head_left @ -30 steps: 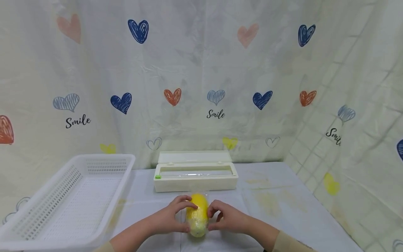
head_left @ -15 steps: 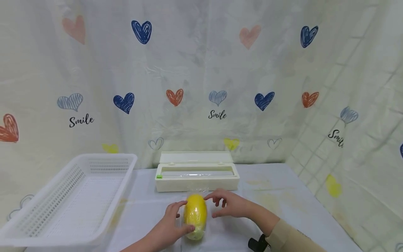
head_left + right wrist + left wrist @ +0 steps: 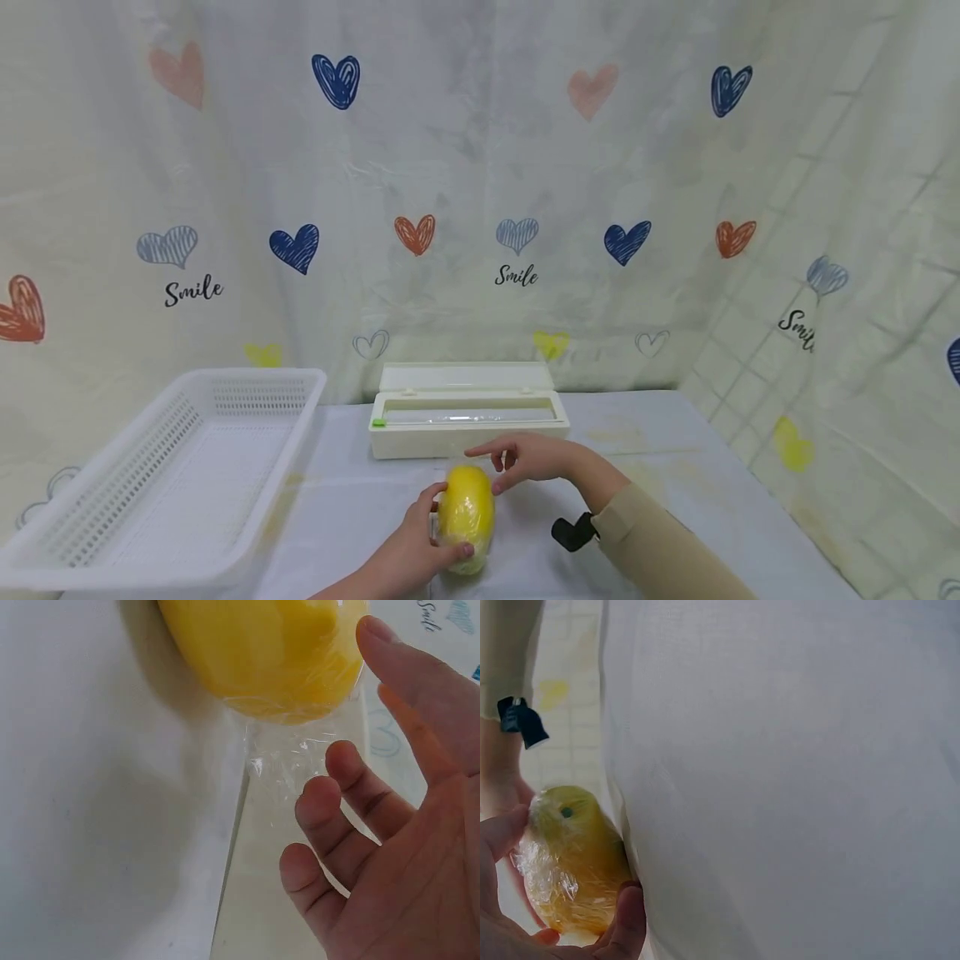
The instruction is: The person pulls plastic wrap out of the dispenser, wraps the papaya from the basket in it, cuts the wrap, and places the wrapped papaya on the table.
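A yellow melon (image 3: 467, 510) wrapped in clear cling film lies lengthwise on the table in the head view. My left hand (image 3: 411, 542) grips it from the left, the thumb on its near end and the fingers along its far left side. In the left wrist view, crinkled film covers the melon's pale end, which has a small dark green spot. My right hand (image 3: 534, 460) hovers at the far end, index finger stretched out and the other fingers loosely bent. Loose cling film (image 3: 289, 754) sticks out past that end, near the right fingertips; contact cannot be made out.
A cream cling film dispenser (image 3: 468, 442) with its lid raised and a green slider stands just behind the melon. At the left is a large white perforated basket (image 3: 306, 433). A heart-printed curtain (image 3: 450, 167) hangs behind and along the right side of the table (image 3: 675, 500).
My right hand has left the melon's right side and moved up to its far end. The left hand has shifted slightly toward the near end, with its thumb now on top.
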Demonstrator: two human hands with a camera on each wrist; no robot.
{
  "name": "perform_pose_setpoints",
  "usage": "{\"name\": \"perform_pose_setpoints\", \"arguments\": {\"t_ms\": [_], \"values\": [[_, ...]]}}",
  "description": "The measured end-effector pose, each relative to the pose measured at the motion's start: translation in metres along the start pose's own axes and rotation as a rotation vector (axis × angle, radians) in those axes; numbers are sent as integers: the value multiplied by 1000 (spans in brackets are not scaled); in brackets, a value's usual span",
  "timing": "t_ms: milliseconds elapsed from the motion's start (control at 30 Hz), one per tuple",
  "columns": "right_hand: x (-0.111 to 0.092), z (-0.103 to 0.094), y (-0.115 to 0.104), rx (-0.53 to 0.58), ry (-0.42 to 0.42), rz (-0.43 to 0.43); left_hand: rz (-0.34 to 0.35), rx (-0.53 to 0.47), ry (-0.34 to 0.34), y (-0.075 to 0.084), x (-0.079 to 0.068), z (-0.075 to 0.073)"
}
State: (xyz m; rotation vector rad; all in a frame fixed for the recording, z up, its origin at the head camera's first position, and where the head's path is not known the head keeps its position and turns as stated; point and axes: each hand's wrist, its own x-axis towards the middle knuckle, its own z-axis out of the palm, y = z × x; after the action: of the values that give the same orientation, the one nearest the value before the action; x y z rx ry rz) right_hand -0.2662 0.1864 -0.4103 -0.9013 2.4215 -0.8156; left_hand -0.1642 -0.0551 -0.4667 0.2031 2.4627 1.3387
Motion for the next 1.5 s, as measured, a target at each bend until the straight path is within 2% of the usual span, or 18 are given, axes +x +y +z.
{"name": "perform_pose_setpoints", "arguments": {"t_ms": [233,367,533,700,833,933,1000,1100,1367,1500], "values": [[-1,1,-1,-19,-36,75,45,-76,-82,-8,9,-5],[-8,6,-3,-10,-12,110,42,-114,-142,-9,15,-13],[-19,17,0,4,69,128,56,-128,-240,-9,21,-27],[-35,34,-1,36,171,169,125,-122,-369,-11,28,-41],[-47,49,-10,10,280,171,172,-110,-465,-13,35,-50],[-54,59,-18,-30,362,190,187,-110,-494,-15,40,-55],[-57,64,-22,-56,401,217,187,-113,-486,-16,43,-57],[-58,70,-26,-90,436,256,176,-93,-426,-18,43,-60],[-59,73,-29,-156,471,337,164,13,-130,-21,19,-57],[-59,69,-30,-231,481,329,157,15,-88,-21,11,-51]]}}
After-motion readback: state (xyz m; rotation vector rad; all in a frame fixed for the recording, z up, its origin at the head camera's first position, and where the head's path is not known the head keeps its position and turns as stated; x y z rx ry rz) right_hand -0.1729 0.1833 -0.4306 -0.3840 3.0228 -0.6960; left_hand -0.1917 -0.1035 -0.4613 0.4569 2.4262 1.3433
